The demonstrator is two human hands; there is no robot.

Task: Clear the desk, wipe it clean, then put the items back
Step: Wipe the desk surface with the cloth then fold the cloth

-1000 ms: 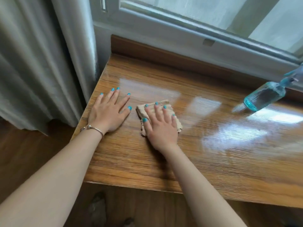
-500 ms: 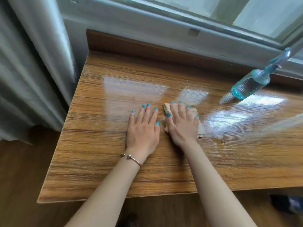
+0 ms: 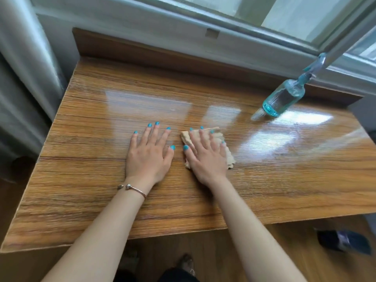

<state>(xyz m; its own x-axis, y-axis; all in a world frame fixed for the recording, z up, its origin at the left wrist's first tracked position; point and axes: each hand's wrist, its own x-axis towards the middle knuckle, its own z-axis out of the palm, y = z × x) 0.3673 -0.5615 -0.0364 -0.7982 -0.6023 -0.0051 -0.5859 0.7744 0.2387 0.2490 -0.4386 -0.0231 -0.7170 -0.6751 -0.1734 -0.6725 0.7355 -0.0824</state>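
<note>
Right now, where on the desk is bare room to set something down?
Bare wood lies left of the left hand and along the wooden desk front. The teal glass spray bottle takes the far right corner; the right hand presses the beige cloth mid-desk.

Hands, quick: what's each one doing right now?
Left hand: open, flat on the desk, holding nothing.
Right hand: open, fingers straight, pressing the cloth onto the desk.
</note>
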